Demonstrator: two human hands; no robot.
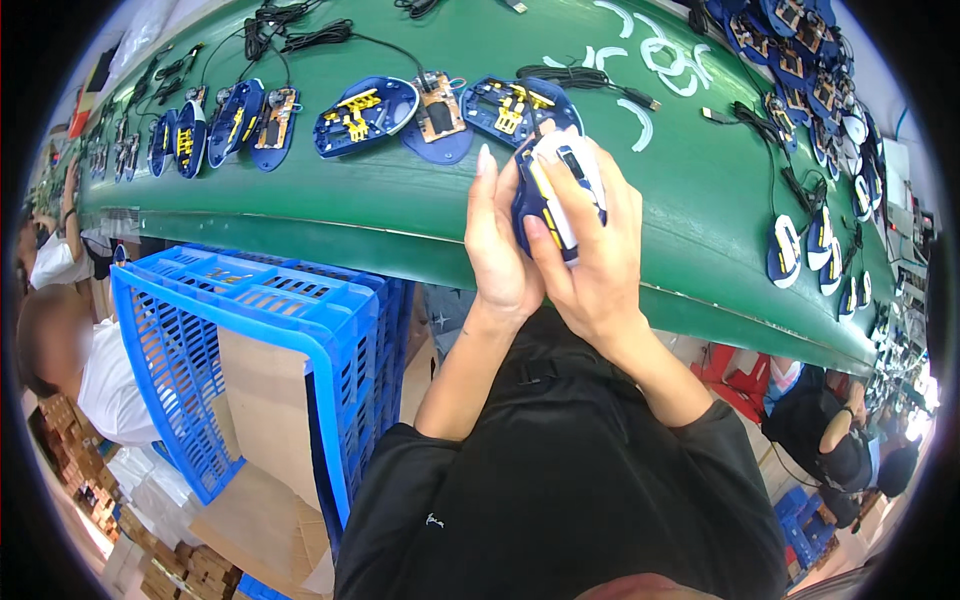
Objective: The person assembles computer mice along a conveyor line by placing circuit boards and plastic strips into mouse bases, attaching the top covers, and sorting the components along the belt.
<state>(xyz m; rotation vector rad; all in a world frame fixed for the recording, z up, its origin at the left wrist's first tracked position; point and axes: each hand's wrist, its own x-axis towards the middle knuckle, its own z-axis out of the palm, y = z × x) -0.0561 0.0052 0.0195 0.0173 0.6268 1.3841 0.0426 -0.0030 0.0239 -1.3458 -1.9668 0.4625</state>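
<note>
A dark blue and white computer mouse [526, 208] with yellow side pieces is between my two hands, above the near edge of the green conveyor belt [400, 215]. My right hand [606, 265] is closed over it from the right, fingers bent across its top and side. Against its left side lies my left hand [497, 262], cupped around it with some fingers hidden behind. Just beyond the hands, a blue mouse shell [480, 112] with yellow parts lies on the belt, partly covered by them. A brown circuit board [440, 118] sits beside it on a blue shell half.
More opened mouse shells [366, 117] line the belt to the left, with black cables [270, 25]. White curved strips [668, 68] lie at the far side. Blue-and-white mice [785, 250] rest at right. Below the belt stands a blue crate [340, 330] with cardboard. Other people are at both sides.
</note>
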